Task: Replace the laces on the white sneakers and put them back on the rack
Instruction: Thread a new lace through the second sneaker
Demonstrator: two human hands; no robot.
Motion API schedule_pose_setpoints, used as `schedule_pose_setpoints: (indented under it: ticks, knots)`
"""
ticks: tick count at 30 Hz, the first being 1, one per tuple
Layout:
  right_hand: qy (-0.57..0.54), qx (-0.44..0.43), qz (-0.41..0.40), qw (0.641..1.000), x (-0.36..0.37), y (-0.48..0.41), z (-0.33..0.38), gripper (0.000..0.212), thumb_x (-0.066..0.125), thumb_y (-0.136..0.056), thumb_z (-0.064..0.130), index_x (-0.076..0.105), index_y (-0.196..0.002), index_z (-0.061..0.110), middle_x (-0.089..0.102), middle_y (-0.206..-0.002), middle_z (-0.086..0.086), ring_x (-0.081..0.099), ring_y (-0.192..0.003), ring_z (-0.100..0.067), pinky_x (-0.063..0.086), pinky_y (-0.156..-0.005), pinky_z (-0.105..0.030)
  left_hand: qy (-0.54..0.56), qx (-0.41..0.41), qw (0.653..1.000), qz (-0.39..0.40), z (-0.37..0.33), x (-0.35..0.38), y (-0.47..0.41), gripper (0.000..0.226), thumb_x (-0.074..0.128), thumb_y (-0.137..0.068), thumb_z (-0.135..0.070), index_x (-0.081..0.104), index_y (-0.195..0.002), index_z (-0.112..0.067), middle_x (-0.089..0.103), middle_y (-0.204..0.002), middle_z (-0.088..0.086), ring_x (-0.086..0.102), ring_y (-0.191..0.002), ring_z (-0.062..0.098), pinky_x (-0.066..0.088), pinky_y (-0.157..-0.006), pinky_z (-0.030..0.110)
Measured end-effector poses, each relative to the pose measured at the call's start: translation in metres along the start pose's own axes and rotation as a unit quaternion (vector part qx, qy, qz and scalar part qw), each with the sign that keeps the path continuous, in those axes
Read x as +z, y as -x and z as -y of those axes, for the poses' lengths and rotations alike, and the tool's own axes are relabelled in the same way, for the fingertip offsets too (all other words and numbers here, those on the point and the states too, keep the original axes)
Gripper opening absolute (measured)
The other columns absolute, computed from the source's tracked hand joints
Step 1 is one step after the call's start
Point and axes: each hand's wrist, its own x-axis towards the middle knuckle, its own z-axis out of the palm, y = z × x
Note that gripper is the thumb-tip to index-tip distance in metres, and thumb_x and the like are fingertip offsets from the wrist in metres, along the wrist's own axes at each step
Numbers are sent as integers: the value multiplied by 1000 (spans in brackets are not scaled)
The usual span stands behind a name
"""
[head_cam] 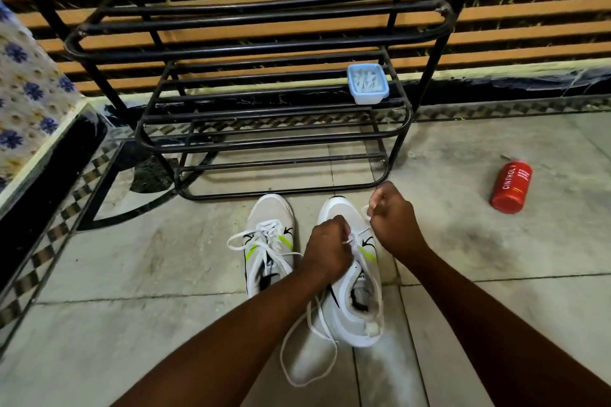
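Left hand (pixel 327 249), right hand (pixel 393 220), both pinching flat white lace (pixel 282 352) of white mesh sneaker (pixel 344 319) at lower centre of frame

Red bottle (pixel 510 187), blue tub (pixel 367 84)

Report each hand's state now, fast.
Left hand: closed, pinching the white lace over the sneaker it is working on.
Right hand: closed, pinching the same lace near the toe.
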Motion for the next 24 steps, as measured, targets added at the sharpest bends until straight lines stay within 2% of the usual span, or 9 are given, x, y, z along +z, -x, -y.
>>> schedule_pose_setpoints:
  ticks: [3, 5, 8, 11, 13, 16, 19, 22, 24]
  knots:
    - [191, -59, 122, 972, -7, 4, -16, 16, 50, -78, 4, 45, -90, 15, 57, -69, -3, 55, -65, -31, 45, -60, -40, 6, 1, 1000, 4, 1, 2, 0, 24, 61, -76, 0, 62, -97, -11, 70, -93, 7, 64, -89, 27, 44, -74, 29]
    - [247, -80, 145, 955, -8, 6, -25, 6, 50, -91, 21, 50, -97, 19, 60, -83, -4, 58, -76, -31, 48, -68, -40, 9, 0, 1000, 0, 1, 2, 0, 24, 62, -76, 0, 62, -96, -12, 70, -92, 5, 64, -88, 26, 42, -72, 27]
    - [294, -65, 192, 934, -10, 7, -32, 16, 59, -96, 35, 54, -106, 24, 50, -96, -3, 55, -82, -27, 47, -73, -37, 7, 2, 1000, 2, 1, 1, 0, 23, 63, -77, -1, 62, -97, -12, 70, -93, 6, 64, -88, 26, 43, -72, 26]
    - [366, -106, 216, 899, -7, 5, -32, 12, 56, -97, 31, 52, -96, 20, 44, -97, -2, 57, -77, -32, 47, -66, -38, 11, 5, 1000, 1, 2, 2, 0, 23, 61, -76, -3, 62, -97, -12, 69, -93, 7, 64, -89, 27, 46, -74, 30]
    - [438, -174, 208, 857, -2, 6, -30, 17, 61, -93, 27, 54, -97, 13, 49, -100, -7, 59, -65, -37, 41, -53, -36, 15, 7, 1000, 0, 1, 2, 0, 23, 61, -76, -2, 62, -97, -12, 69, -94, 7, 64, -90, 28, 50, -77, 34]
    - [526, -238, 176, 798, 0, 8, -31, 32, 84, -65, 21, 59, -79, 7, 56, -79, -9, 49, -34, -29, 25, -39, -25, 9, 2, 1000, -1, -2, 3, 0, 23, 62, -76, -2, 62, -97, -12, 70, -95, 7, 64, -91, 27, 50, -79, 34]
    - [581, -234, 148, 765, -9, 3, -26, 24, 78, -65, 13, 61, -81, 6, 60, -79, -9, 58, -40, -27, 34, -38, -26, 17, -5, 1000, -1, 0, 5, 0, 23, 62, -76, 0, 62, -95, -13, 70, -90, 5, 65, -87, 26, 53, -78, 36]
    - [590, -148, 138, 782, -34, -2, -27, 22, 49, -91, 5, 53, -112, 3, 56, -109, -13, 70, -80, -35, 43, -57, -36, 24, -20, 1000, 3, 1, 4, 0, 24, 63, -74, 0, 62, -94, -14, 70, -87, 4, 65, -84, 24, 53, -77, 36]
    - [561, -61, 95, 820, -58, -7, -36, 24, 44, -95, 7, 50, -118, 3, 54, -115, -14, 69, -91, -38, 49, -67, -40, 29, -29, 999, 2, 0, 4, 0, 24, 67, -74, -1, 63, -94, -15, 71, -86, 2, 65, -82, 21, 52, -74, 33]
